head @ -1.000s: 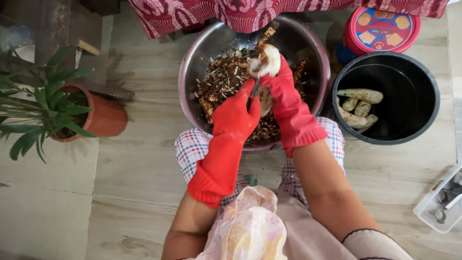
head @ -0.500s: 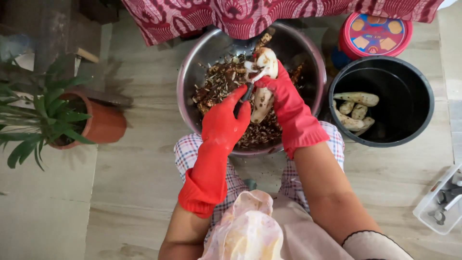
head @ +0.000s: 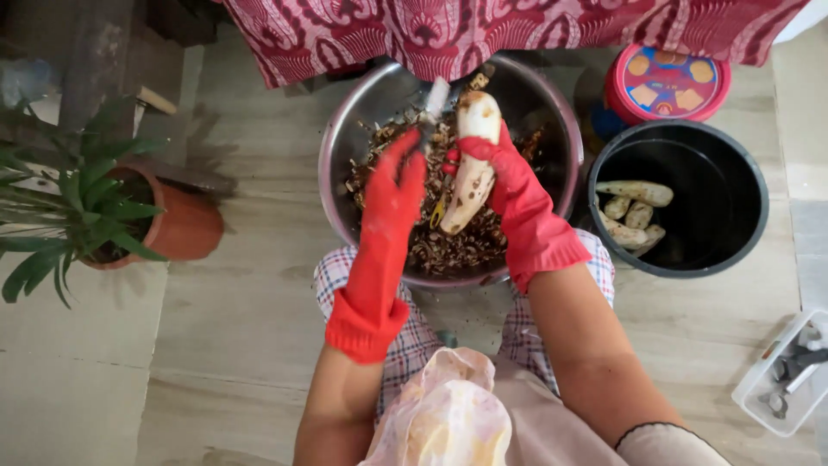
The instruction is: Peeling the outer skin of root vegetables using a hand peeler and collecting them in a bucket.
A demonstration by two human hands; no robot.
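Root [head: 473, 164], long & pale, mostly peeled, sits upright-ish w/ a slight tilt over the middle of the steel bowl [head: 552, 103]. Right hand [head: 504, 173] in a red rubber glove is clenched round its mid section, fingers wrapped from the right side. Top end of root pokes out above the glove, lower end points down toward the peelings [head: 448, 246].

Left hand [head: 397, 177], also red-gloved, is just left of the root, close to it, gripping a small peeler/knife [head: 434, 102] — blade blurred, can't tell if it touches the root. A bit of yellow shows btwn the two gloves, too small to tell what it is.

Bowl holds a heap of dark brown peelings, spread across the bottom. Bowl rests on the wood floor, right in front of the person's knees; checked cloth [head: 345, 267] on the lap shows at the bowl's near rim.

Right of bowl, just beside it: black bucket [head: 750, 224] w/ several peeled pale roots inside. Behind the bucket, a round red-lidded tin [head: 666, 82]. Behind the bowl hangs a red patterned cloth [head: 483, 30]. Well left of bowl: potted plant [head: 177, 226] in a terracotta pot. Far right & nearer than the bowl, a clear plastic tray [head: 776, 380] w/ small metal bits.
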